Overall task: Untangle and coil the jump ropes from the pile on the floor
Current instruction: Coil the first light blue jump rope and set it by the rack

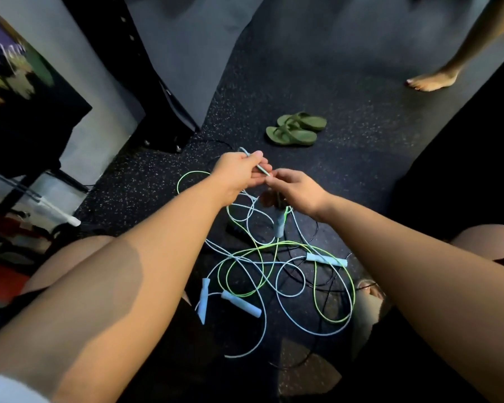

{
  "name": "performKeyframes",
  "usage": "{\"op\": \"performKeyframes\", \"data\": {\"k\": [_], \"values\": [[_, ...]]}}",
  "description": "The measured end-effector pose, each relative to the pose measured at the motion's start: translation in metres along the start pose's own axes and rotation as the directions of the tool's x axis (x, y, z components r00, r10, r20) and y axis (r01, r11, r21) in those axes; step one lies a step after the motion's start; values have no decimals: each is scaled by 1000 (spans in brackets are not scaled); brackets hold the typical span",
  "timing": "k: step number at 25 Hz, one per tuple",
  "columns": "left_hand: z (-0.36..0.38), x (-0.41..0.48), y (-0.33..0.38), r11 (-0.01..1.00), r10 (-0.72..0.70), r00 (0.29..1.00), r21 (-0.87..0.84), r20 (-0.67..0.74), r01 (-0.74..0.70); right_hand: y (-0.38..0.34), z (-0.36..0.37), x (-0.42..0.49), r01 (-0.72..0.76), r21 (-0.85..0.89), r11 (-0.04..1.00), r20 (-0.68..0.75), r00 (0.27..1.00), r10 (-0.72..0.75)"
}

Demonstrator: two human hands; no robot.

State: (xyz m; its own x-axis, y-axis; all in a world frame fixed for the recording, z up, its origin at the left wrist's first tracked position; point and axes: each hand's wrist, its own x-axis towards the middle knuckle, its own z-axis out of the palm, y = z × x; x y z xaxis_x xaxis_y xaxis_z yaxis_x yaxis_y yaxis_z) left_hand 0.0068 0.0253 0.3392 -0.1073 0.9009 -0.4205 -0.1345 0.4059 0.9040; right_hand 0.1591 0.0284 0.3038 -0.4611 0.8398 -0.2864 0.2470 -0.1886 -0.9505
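Note:
A tangled pile of jump ropes [274,274] lies on the dark speckled floor between my knees, with pale blue and neon green cords looping over each other. Pale blue handles lie at the lower left [240,303], further left [203,298] and right [326,259]. My left hand [237,173] grips a pale blue cord, raised above the pile. My right hand [298,190] pinches the same cord close to my left fingertips. Another handle [280,225] hangs below my right hand, partly hidden by it.
A pair of green flip-flops [296,129] sits on the floor beyond my hands. Another person's bare foot [432,81] stands at the upper right. A black frame base [163,141] and a dark screen [26,117] are on the left.

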Motion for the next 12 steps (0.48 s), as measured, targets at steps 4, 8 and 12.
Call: {"op": "performKeyframes", "data": {"k": [4, 8, 12], "values": [[-25, 2, 7, 845, 14, 997, 534, -81, 32, 0, -5, 2, 148, -183, 972, 3, 989, -150], [-33, 0, 4, 477, 225, 974, 874, -25, -88, -4, -14, 5, 265, -279, 923, 35, 963, -266], [-21, -7, 1, 741, 118, 972, 633, 205, -224, -18, -31, 11, 304, -234, 924, -107, 936, -335]]}}
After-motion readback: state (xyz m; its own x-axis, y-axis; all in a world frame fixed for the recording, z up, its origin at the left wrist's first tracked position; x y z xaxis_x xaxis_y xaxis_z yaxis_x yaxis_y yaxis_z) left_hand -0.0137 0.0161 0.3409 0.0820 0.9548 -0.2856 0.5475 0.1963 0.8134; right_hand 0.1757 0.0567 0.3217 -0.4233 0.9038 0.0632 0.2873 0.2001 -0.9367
